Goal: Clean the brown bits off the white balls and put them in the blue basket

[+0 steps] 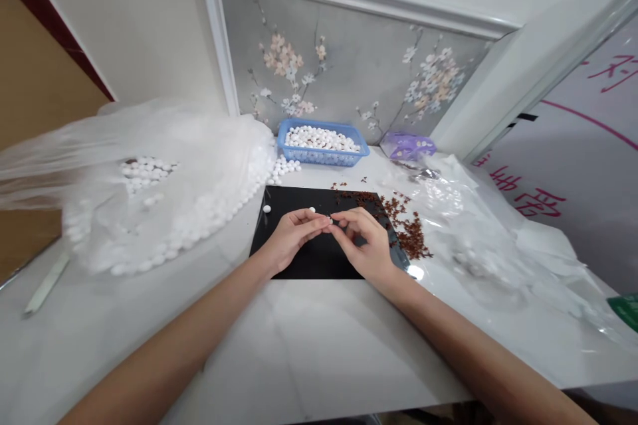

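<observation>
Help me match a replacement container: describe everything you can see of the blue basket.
The blue basket is a shallow rectangle with rounded corners and a broad rim, apparently plastic. White shapes show through its sides. It stands upright and uncovered at the back of the table, before the floral panel, beyond the black mat. White balls fill it nearly to the rim, with some brown specks among them. Loose balls lie by its left end, perhaps touching; no hand does.

Bare forearms (199, 322) converging, left hand (289, 239) pinched at fingertips (319, 223), right hand (367, 242) curled close, its grip unclear
</observation>
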A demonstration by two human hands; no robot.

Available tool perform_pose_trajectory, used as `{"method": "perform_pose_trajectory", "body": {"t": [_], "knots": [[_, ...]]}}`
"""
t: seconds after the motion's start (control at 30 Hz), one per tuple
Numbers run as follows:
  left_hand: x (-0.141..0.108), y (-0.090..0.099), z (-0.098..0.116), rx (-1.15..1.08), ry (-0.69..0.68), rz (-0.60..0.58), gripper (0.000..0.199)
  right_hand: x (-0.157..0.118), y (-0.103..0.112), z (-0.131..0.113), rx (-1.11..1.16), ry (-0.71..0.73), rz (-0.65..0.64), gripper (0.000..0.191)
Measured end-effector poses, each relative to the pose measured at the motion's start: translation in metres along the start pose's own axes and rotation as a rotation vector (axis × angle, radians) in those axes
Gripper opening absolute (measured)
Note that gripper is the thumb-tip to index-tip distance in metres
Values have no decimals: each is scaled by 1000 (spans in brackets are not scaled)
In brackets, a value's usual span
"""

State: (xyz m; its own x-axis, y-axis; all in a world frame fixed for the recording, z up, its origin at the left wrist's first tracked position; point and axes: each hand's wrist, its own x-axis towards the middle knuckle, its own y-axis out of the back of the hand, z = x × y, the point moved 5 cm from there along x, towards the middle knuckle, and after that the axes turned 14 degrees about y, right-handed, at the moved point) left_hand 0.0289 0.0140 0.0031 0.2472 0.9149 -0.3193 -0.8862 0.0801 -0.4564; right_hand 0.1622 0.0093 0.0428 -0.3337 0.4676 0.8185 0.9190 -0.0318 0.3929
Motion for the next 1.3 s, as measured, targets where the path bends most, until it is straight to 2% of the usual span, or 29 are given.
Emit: {"method": "perform_pose_trajectory", "body": {"t": [0.27, 0.57, 0.73, 0.87, 0.97, 1.03, 1.1, 1.17, 1.23, 1.3], "knots": [[0, 2, 0, -6, -20, -7, 10, 0, -3, 1, 82, -64, -11, 11], [1, 5, 0, 20, -20, 57, 13, -5, -9, 8, 154, -165, 1, 11], [1, 4, 0, 24, -15, 18, 10, -1, -5, 7, 210, -209, 22, 13], [2, 3, 4, 26, 6, -7, 11, 3, 1, 21, 420, -350, -74, 20], [3, 6, 8, -6, 24, 53, 12, 3, 14, 42, 462, -513, 16, 25], [3, 9, 10, -18, 18, 91, 13, 2, 26, 58, 392, -591, 102, 26], [2, 12, 15, 8, -5, 119, 14, 0, 36, 73, 269, -654, 95, 28], [0, 15, 22, 137, -57, 149, 18, -3, 44, 85, 50, -662, -15, 26], [-3, 20, 33, 360, -160, 217, 22, -4, 51, 94, -248, -583, -149, 22], [-6, 28, 44, 603, -294, 344, 24, -5, 53, 98, -487, -471, -257, 22]]}}
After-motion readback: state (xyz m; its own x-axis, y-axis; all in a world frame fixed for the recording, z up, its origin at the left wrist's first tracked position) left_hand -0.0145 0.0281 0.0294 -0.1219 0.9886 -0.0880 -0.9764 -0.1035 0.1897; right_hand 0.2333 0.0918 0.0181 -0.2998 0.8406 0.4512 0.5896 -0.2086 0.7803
